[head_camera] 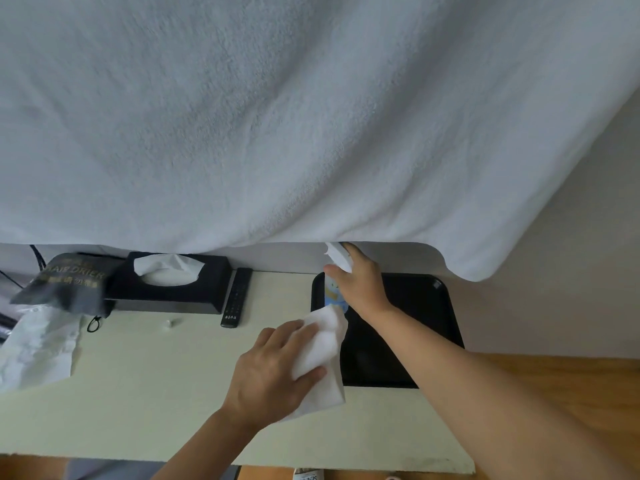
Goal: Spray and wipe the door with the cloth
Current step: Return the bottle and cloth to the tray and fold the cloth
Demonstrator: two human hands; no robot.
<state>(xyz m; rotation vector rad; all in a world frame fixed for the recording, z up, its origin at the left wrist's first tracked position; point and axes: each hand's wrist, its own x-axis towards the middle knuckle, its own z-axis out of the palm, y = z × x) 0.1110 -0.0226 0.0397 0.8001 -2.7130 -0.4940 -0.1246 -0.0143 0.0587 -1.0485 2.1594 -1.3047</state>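
Observation:
My left hand [273, 372] holds a white cloth [322, 355] between thumb and fingers over the pale table [156, 393], near its middle. My right hand [360, 282] grips a spray bottle [334, 292] with a white trigger head and a blue cartoon label; the bottle stands at the left edge of a black tray [415, 306]. A large white towel [277, 116] hangs close in front of the camera and hides everything above the table. No door is in view.
A black tissue box [173, 285] and a black remote [236, 297] lie at the back of the table. A dark hair-drier bag [69, 282] and a crumpled white plastic bag [34, 344] sit at the left. Wooden floor [554, 393] shows at the right.

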